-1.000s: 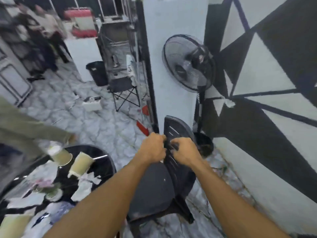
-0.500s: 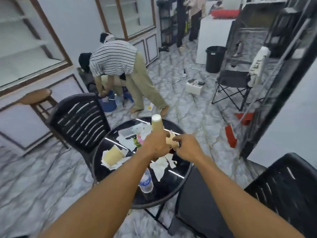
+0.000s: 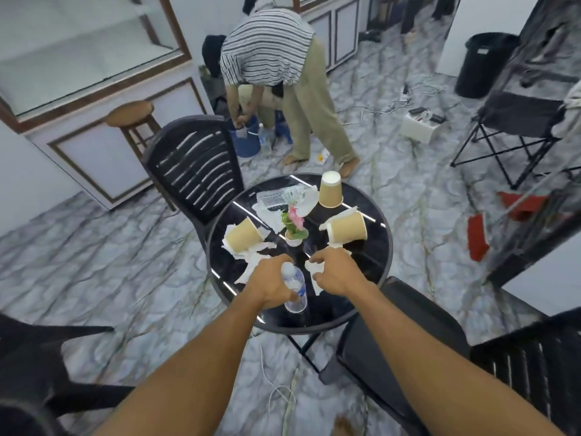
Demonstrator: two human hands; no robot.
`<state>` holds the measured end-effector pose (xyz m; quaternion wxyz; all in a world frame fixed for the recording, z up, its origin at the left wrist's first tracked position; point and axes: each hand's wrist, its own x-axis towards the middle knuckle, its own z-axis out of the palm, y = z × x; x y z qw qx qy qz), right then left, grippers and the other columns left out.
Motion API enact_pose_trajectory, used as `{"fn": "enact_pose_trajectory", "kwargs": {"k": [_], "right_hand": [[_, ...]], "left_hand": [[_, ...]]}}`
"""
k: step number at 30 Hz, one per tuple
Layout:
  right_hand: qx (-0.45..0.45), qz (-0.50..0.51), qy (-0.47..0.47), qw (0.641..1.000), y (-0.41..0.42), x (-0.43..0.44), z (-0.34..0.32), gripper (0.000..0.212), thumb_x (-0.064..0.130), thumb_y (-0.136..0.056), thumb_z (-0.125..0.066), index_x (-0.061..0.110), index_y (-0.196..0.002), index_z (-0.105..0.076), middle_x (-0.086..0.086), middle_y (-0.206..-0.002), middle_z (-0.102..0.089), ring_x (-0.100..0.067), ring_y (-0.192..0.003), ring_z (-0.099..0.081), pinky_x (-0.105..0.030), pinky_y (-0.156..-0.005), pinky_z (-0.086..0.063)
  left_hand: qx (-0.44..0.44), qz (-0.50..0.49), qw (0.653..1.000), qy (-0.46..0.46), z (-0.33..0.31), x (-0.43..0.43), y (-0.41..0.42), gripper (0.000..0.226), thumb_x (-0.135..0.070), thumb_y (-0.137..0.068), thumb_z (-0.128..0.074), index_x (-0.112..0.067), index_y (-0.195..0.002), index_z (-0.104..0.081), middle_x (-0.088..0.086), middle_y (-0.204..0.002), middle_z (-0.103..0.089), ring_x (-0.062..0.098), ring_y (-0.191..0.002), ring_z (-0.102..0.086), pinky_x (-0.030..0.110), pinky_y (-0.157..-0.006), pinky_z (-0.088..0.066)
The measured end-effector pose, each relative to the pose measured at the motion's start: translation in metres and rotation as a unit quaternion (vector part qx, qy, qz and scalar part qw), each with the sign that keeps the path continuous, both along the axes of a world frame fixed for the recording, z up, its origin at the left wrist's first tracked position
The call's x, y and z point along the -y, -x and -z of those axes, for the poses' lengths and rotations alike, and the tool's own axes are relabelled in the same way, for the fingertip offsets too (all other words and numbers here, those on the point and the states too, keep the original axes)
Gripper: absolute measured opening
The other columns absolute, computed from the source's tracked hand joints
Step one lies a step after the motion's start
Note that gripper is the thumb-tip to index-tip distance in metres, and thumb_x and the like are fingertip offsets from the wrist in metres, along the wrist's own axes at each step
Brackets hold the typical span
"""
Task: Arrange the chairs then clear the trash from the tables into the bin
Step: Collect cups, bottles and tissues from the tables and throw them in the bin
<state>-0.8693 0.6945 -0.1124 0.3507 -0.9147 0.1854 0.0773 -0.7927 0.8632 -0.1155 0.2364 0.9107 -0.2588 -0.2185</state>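
Water bottle (image 3: 296,289): clear plastic, white cap, blue-printed label. It is tilted over the near edge of the round table (image 3: 375,272). The left hand (image 3: 269,284) clasps it from the left side, fingers curled about its body, with cap and base showing either end of the grasp.

Crumpled tissue (image 3: 312,267): thin white paper, on the table's near side just right of the bottle. The thumb and curled fingers of the right hand (image 3: 339,272) pinch it.

Table: glossy black top, dark rim.

Inverted paper cup (image 3: 330,191): tan, white base, at the table's far edge.

Right-side paper cup (image 3: 348,231): tan, tipped over.

Left-side paper cup (image 3: 243,237): tan, tipped over on torn tissue.

Potted plant (image 3: 294,229): small, pink bloom, white pot, at the table's centre.

Slatted chair (image 3: 195,168): black plastic, against the table's far-left side.

Bin (image 3: 484,66): black, cylindrical, well beyond the table to the far right.
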Motion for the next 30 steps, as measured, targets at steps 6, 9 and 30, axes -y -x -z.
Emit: {"fn": "enact_pose_trajectory", "kwargs": {"k": [6, 9, 30], "right_hand": [[-0.016, 0.061, 0.035, 0.997, 0.043, 0.011, -0.001, 0.044, 0.016, -0.076, -0.064, 0.02, -0.119, -0.067, -0.004, -0.12, -0.066, -0.027, -0.108, -0.063, -0.035, -0.087, -0.053], [-0.018, 0.119, 0.054, 0.991, 0.076, 0.02, -0.012, 0.04, 0.015, -0.074, -0.064, 0.019, -0.114, -0.069, -0.003, -0.111, -0.07, -0.027, -0.101, -0.065, -0.036, -0.082, -0.055], [-0.025, 0.713, 0.124, 0.69, 0.586, -0.026, -0.059, 0.037, 0.015, -0.072, -0.066, 0.022, -0.108, -0.071, -0.004, -0.113, -0.071, -0.03, -0.108, -0.064, -0.039, -0.092, -0.053]], "left_hand": [[0.04, 0.011, 0.993, 0.114, 0.003, 0.031, 0.028, 0.036, -0.041, -0.06, -0.076, -0.034, -0.09, -0.058, -0.011, -0.079, -0.066, 0.014, -0.075, -0.064, 0.036, -0.068, -0.057], [0.051, 0.075, 0.982, 0.163, -0.029, 0.061, 0.04, 0.03, -0.041, -0.065, -0.072, -0.032, -0.09, -0.059, -0.009, -0.079, -0.067, 0.015, -0.075, -0.064, 0.038, -0.07, -0.056], [0.02, 0.648, 0.708, 0.281, -0.083, 0.205, 0.5, 0.028, -0.04, -0.07, -0.073, -0.035, -0.09, -0.054, -0.01, -0.08, -0.062, 0.018, -0.075, -0.058, 0.032, -0.063, -0.048]]}}
